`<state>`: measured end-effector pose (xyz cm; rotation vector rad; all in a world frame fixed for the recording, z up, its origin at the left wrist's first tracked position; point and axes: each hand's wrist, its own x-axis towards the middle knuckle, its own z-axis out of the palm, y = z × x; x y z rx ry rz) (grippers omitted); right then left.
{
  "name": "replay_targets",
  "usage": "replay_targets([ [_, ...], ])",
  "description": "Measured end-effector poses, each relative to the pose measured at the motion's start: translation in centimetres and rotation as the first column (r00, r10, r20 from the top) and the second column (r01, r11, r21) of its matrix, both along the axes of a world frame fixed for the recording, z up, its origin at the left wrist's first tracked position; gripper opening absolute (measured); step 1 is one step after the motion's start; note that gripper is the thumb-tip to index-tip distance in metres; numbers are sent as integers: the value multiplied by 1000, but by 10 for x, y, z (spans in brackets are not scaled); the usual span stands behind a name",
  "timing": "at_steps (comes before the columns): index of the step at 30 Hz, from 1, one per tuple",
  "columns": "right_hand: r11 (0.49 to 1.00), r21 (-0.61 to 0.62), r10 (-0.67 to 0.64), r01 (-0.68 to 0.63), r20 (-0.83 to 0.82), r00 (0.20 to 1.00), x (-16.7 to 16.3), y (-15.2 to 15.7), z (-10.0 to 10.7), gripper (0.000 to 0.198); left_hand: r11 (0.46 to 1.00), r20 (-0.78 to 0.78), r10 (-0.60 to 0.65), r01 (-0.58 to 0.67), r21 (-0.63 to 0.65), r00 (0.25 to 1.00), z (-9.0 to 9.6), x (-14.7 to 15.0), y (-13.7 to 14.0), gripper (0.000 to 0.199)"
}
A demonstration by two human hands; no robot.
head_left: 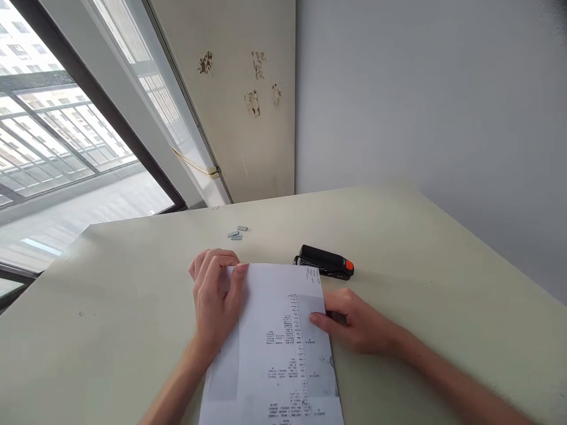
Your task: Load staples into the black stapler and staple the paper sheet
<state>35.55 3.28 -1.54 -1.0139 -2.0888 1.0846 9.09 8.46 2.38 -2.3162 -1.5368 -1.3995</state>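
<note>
Printed sheets of paper (pixel 270 307) are in front of me, the print upside down from my side. My left hand (pixel 218 289) pinches their top left corner, thumb on the face and fingers behind. At the right edge, my right hand (pixel 348 321) grips the paper with its thumb on top; the fingers behind are hidden. Just beyond the top right corner lies a black stapler (pixel 325 261) with a red-orange patch, partly covered by the paper. I cannot tell how many sheets there are.
Several small strips of staples (pixel 237 234) lie on the pale table (pixel 115 313) past my left hand. A grey wall (pixel 420 100) and a stained beige panel (pixel 248 141) rise behind the table. A window (pixel 57 118) is at the left.
</note>
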Motion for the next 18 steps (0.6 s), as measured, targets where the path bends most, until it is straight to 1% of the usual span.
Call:
replay_targets([
  [2, 997, -73, -2, 1, -19, 1000, 2, 2, 1, 42, 998, -18, 52, -51, 44, 998, -5, -8, 4, 22],
  [4, 994, -111, -7, 3, -37, 999, 4, 3, 3, 43, 991, 10, 125, -125, 36, 992, -12, -20, 9, 23],
  [5, 993, -115, -16, 11, -44, 999, 5, 3, 4, 44, 987, 44, 162, -162, -5, 986, -16, -26, 10, 23],
  [7, 992, -122, -38, 29, -68, 997, 10, 5, 7, 45, 963, 117, 235, -216, -159, 965, -23, -36, 12, 23],
  [9, 988, -130, -94, 81, -98, 991, 19, 7, 9, 47, 923, 144, 261, -203, -326, 955, -29, -42, 13, 23],
  [11, 973, -158, -188, 167, -125, 974, 34, 12, 12, 48, 894, 122, 206, -136, -428, 971, -34, -44, 14, 24],
  [13, 941, -207, -301, 268, -146, 942, 53, 20, 16, 44, 882, 75, 109, -61, -468, 991, -38, -44, 15, 24],
  [16, 861, -245, -488, 445, -157, 858, 87, 34, 20, 41, 875, -3, 30, -27, -484, 1000, -43, -43, 19, 25],
  [18, 789, -244, -596, 565, -77, 799, 110, 41, 19, 39, 877, -36, 8, -24, -479, 999, -46, -44, 21, 25],
])
